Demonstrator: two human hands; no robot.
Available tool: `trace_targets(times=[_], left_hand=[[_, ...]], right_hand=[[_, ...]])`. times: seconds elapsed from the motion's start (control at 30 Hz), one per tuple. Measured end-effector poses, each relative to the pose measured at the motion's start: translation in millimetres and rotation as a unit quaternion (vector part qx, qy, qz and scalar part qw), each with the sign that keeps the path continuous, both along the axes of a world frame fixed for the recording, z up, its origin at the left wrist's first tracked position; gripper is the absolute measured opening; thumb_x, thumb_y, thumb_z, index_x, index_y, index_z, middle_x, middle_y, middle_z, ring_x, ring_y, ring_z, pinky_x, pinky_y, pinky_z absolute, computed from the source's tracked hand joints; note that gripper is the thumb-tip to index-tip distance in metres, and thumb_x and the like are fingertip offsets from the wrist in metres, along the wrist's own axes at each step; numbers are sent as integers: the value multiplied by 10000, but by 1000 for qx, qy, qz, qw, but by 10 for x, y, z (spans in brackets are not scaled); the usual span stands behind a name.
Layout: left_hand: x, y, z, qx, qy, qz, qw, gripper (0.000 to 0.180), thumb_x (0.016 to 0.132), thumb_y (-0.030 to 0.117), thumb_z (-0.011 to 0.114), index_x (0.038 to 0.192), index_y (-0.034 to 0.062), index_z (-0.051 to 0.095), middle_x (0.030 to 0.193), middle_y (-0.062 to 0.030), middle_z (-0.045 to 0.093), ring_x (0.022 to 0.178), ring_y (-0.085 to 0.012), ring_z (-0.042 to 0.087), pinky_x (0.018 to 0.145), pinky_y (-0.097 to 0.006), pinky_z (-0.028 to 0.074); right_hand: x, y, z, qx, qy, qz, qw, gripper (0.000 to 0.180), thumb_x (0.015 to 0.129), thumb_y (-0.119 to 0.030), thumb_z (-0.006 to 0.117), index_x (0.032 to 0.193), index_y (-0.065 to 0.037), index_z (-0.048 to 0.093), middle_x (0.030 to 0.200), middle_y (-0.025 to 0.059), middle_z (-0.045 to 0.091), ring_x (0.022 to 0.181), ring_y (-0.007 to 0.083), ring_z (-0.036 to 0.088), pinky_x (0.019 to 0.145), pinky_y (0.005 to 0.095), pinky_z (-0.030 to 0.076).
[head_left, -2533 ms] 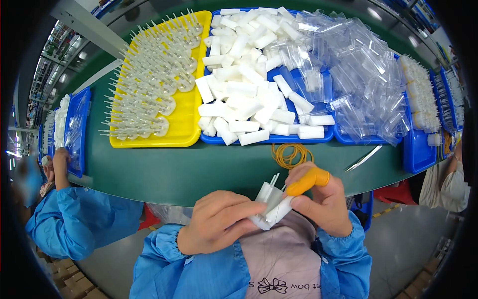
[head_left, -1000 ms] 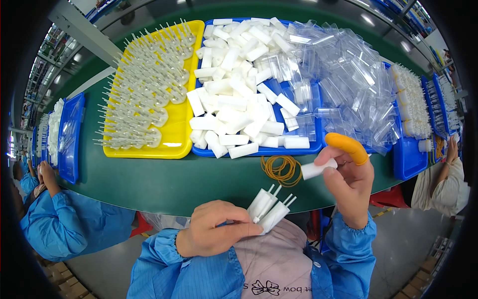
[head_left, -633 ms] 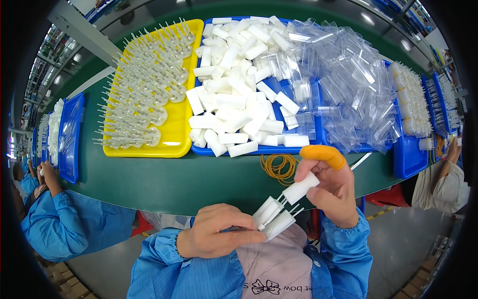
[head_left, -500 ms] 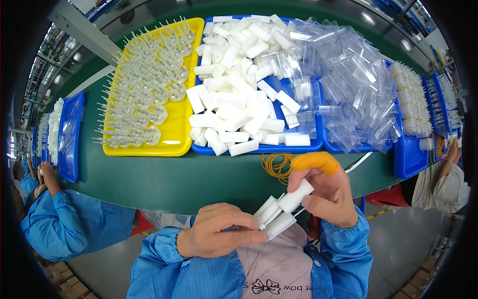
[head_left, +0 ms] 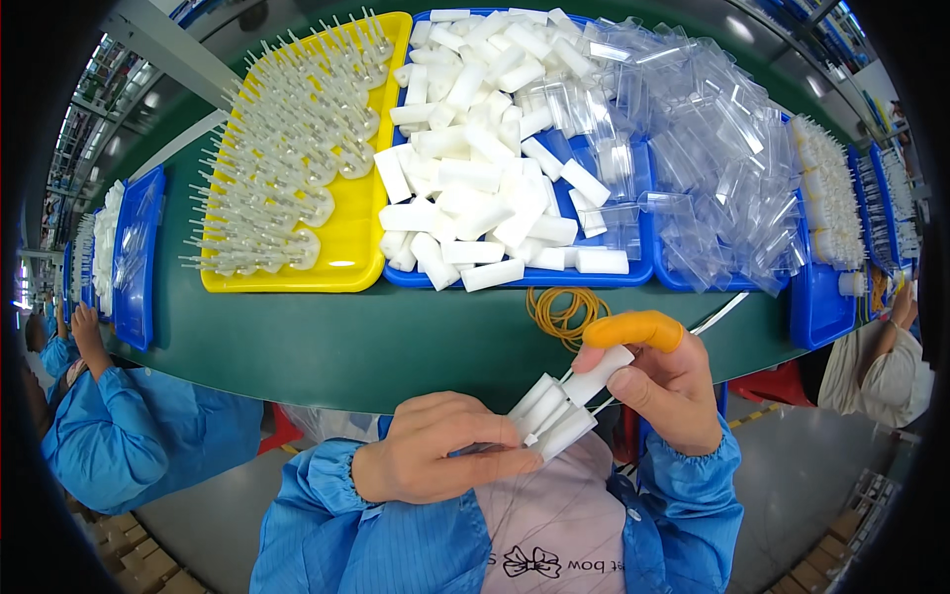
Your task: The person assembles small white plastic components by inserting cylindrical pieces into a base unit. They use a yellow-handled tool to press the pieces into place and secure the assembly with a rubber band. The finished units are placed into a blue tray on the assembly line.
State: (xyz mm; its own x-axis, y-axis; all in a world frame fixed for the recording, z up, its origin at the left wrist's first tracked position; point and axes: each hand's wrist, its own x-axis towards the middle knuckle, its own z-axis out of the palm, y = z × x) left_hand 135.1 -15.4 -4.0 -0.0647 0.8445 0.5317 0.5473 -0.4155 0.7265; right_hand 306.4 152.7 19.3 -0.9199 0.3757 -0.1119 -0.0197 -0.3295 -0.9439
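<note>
Just in front of my body, my left hand [head_left: 440,447] pinches the base end of a pronged white piece between thumb and fingers. Several white foam sleeves [head_left: 568,436] sit side by side on it, and thin bare prongs [head_left: 601,405] show beyond them. My right hand [head_left: 675,394], with an orange finger cot [head_left: 638,331] on its index finger, grips another white foam sleeve [head_left: 605,371] between finger and thumb. That sleeve lies in line with the prongs, close to the others. Whether a prong is inside it, I cannot tell.
A yellow tray [head_left: 348,259] holds rows of pronged white pieces [head_left: 282,163]. Blue trays beside it carry loose foam sleeves [head_left: 475,178] and clear plastic sleeves [head_left: 717,148]. Yellow-brown rubber bands [head_left: 563,319] lie on the green table [head_left: 287,342]. Co-workers sit left [head_left: 158,431] and right [head_left: 876,371].
Both hands and the held pieces have shifted slightly up and to the right in the picture. The trays appear a little higher as the view has moved. Both grips stay the same.
</note>
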Motion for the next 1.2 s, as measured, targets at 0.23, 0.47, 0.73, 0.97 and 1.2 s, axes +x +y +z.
trace_targets(times=[0.23, 0.47, 0.73, 0.97, 1.2], left_hand=[[15, 7, -19, 13, -9, 5, 1000, 181, 644, 82, 788, 793, 56, 690, 760, -25, 611, 565, -151, 569, 471, -259, 424], [16, -2, -11, 5, -24, 10, 1000, 220, 626, 78, 764, 839, 83, 710, 781, -17, 613, 572, -145, 568, 478, -251, 434], [37, -47, -46, 18, 38, 4, 999, 318, 594, 80, 725, 910, 118, 722, 854, -16, 616, 647, -155, 580, 547, -243, 478], [27, -55, -27, 27, 76, -13, 997, 298, 602, 82, 735, 898, 122, 725, 851, -15, 614, 625, -152, 572, 560, -246, 489], [106, -94, -50, 106, 96, 26, 989, 290, 582, 88, 765, 864, 145, 734, 812, -22, 590, 627, -170, 573, 605, -275, 534]], right_hand=[[-27, -106, 123, 15, 50, -11, 999, 378, 882, -23, 498, 1254, 41, 479, 1227, 185, 552, 1115, 246, 541, 1001, 370, 382], [-41, -137, 60, 99, 18, -123, 987, 449, 895, -232, 566, 1246, 35, 483, 1174, 167, 550, 1072, 232, 551, 959, 366, 415], [0, 49, 9, 191, -51, -69, 978, 239, 832, -162, 626, 1007, -1, 612, 885, 75, 613, 822, 173, 568, 787, 300, 439], [40, 88, -4, 252, -44, -43, 966, 151, 720, -105, 726, 832, -37, 651, 889, 77, 611, 880, 220, 564, 858, 346, 412], [-22, -94, 2, 280, -16, -8, 960, 151, 686, -111, 758, 792, -58, 665, 886, 74, 616, 931, 234, 566, 938, 425, 372]])
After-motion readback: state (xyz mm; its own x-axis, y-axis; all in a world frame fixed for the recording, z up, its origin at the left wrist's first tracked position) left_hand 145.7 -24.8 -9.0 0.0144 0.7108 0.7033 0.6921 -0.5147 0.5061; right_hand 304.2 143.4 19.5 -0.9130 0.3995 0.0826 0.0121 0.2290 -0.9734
